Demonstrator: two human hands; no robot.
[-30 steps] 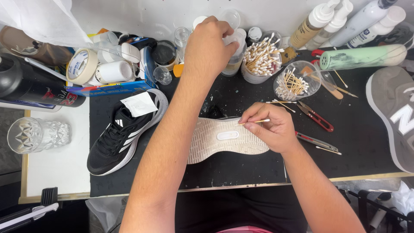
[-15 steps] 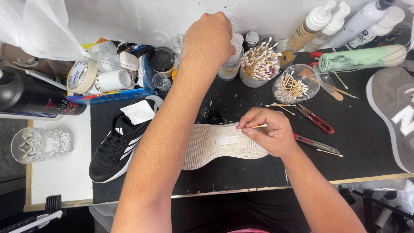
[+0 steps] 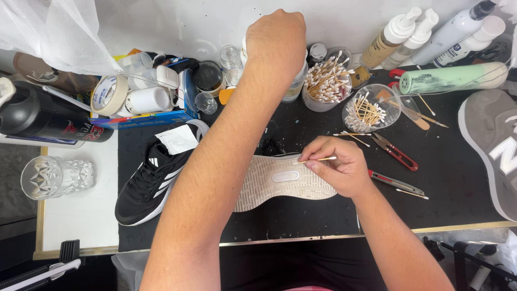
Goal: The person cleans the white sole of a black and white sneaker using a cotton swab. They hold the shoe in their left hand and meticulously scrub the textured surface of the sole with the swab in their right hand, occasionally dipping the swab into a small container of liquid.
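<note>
The right hand [image 3: 339, 167] pinches a cotton swab [image 3: 318, 159] between thumb and fingertips, a narrow grip shut on the thin wooden stick, with the swab lying nearly level and its tip pointing left over the upturned sole [image 3: 283, 182] of a shoe. That pale, ridged sole lies lengthwise on the black mat [image 3: 441, 178] at the middle of the bench, and the hand rests against its right end. Compared with a second ago, this hand and the swab sit in almost the same place on the sole; only the view has drifted a little.

The left hand [image 3: 276, 43] has changed more. It was curled over the top of a clear bottle [image 3: 295, 86] at the back of the bench; now it has risen further toward the wall, fist-like and seen from the back, covering the bottle's cap. Its fingers are hidden beneath it, so I cannot tell whether the grip closes on the bottle or only sits above it.

Just right of the bottle stands a cup of cotton swabs [image 3: 325, 83], and further right a round dish of swabs [image 3: 367, 110]. A black sneaker [image 3: 153, 175] lies left of the sole, partly under the left forearm. Red-handled snips [image 3: 396, 152] lie just beyond the right hand.
</note>
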